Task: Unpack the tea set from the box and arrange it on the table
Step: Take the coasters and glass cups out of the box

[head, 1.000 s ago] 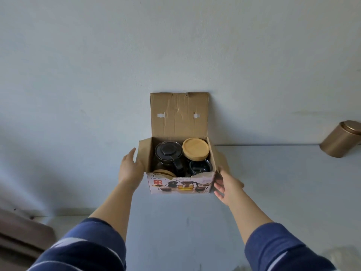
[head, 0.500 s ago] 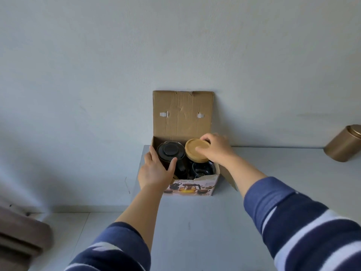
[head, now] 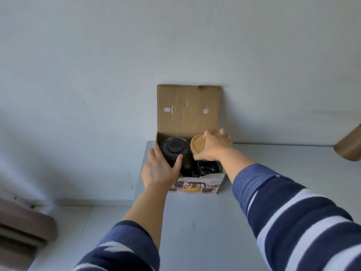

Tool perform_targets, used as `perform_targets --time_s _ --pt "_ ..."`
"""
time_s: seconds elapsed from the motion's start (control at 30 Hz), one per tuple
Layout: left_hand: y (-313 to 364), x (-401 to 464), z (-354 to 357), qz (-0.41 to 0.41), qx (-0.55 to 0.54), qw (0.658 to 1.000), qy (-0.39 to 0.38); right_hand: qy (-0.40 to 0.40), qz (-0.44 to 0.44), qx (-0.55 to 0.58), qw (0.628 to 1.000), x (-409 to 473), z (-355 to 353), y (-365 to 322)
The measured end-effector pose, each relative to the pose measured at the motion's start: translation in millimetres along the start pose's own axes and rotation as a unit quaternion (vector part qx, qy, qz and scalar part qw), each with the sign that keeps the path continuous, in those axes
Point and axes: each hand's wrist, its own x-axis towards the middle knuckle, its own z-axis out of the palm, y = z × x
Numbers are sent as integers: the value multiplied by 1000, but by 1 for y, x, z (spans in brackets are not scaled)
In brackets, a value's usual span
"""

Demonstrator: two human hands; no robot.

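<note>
Both hands are inside the open box (head: 192, 185), which sits at the middle of the frame on the table (head: 195, 231) against the wall, nothing yet unpacked. The left hand (head: 161, 169) curls round the dark teapot (head: 175, 149); the right hand (head: 214, 146) grips the wooden lid (head: 197, 143) of the jar beside it. Lifting straight up, clear of the dark cup (head: 209, 167) below, seems next.
</note>
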Motion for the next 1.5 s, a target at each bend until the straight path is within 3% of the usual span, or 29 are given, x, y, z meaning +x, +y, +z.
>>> perform_targets --time_s 0.23,0.4,0.63,0.77,0.9,1.0,1.17,1.37,1.5 --pt "1 0 -3 0 5 1000 -16 11 -13 -1 1000 -11 -23 3" --pt "3 0 -6 4 12 999 -31 -41 38 269 962 -25 -36 18" --pt "1 2 -9 -10 -12 998 -63 -22 63 331 941 -41 -18 46" --pt "13 4 -18 -8 58 998 -34 -30 81 372 924 -51 -15 67" --pt "59 -3 -20 101 67 993 -3 -26 115 377 919 -59 -16 107" --pt "109 -23 -6 197 35 980 -17 -31 144 355 923 -60 -14 152" --pt "193 -71 49 279 19 957 -72 -43 191 306 932 -58 8 245" --pt "256 -124 137 244 18 946 -214 -72 219 247 941 -52 43 343" --pt "265 -144 181 201 22 954 -221 -48 221 203 953 -34 65 389"
